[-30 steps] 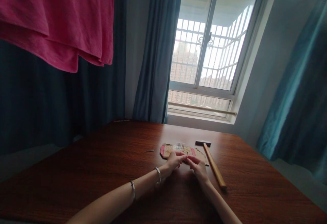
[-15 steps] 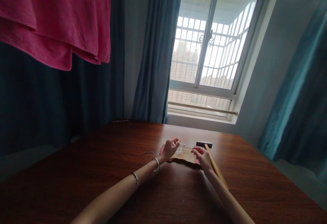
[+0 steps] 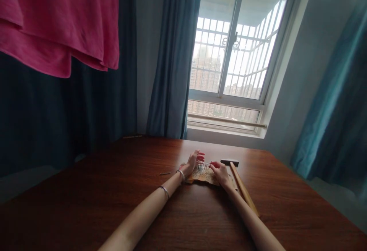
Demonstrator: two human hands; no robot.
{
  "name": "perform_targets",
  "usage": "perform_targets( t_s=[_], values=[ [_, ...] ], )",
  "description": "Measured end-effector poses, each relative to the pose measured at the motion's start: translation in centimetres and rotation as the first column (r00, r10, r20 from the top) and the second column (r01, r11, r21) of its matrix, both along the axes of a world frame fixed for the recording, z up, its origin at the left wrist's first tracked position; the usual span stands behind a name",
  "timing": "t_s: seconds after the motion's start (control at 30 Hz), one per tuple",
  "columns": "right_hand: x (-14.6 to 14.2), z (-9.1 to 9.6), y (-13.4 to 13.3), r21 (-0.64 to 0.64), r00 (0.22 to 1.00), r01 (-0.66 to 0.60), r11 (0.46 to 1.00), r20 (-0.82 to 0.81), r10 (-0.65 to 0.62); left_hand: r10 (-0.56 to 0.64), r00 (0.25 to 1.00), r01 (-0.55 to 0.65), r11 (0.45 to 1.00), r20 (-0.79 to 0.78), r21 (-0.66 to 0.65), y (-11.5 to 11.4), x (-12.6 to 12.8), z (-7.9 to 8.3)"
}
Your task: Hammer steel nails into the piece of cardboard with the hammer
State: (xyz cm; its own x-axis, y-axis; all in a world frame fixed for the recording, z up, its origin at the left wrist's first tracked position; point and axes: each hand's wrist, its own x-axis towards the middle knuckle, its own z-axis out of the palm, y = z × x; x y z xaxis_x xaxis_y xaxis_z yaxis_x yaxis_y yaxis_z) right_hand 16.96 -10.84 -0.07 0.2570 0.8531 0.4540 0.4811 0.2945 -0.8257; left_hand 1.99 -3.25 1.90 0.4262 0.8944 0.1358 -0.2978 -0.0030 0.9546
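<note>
Left hand [image 3: 192,163] is resting on the left edge of a tan perforated panel [image 3: 204,175], fingers loosely spread, gripping nothing. Right hand [image 3: 220,172] is pressing on the panel's right part, fingers curled; whether they are pinching anything cannot be told. Upright pins [image 3: 201,165] are standing between both hands. Hammer [image 3: 245,190] is lying just right of the right hand, loose nail [image 3: 165,174] left of the left hand, both on the table [image 3: 114,197].
</note>
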Motion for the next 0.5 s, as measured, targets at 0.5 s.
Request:
perform_targets(
  t_s=[0.5],
  values=[
    [-0.42, -0.02, -0.67, 0.007, 0.997, -0.008, 1.000, 0.071, 0.007, 0.091, 0.940, 0.046, 0.921, -0.328, 0.388, -0.52, 0.27, -0.94]
  ],
)
